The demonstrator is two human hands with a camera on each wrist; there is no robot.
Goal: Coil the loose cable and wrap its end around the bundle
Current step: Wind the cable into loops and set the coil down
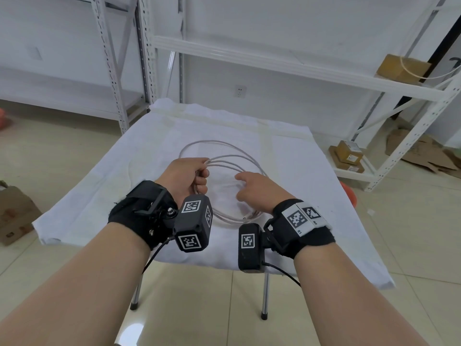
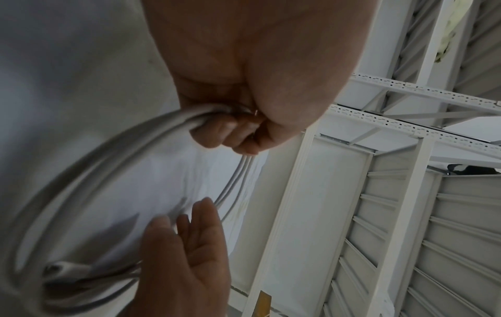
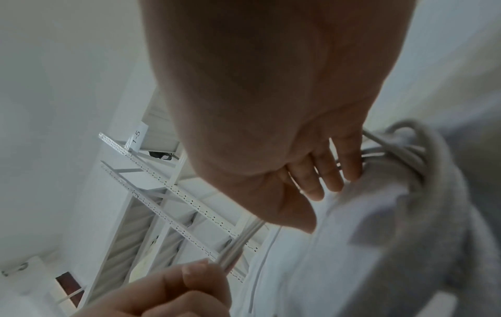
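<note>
A pale grey cable lies in several loops on the white cloth of a small table. My left hand grips the loops together at the coil's left side, fingers curled round the strands. My right hand hovers over the coil's right side with its fingers straight and spread; cable strands run just behind them. The cable's plug end rests on the cloth near my right wrist and shows as a blurred plug in the left wrist view.
White metal shelving stands behind the table, with a cardboard box on its right shelf and more boxes low at the right. Another box sits on the tiled floor at the left. The cloth hangs over the table edges.
</note>
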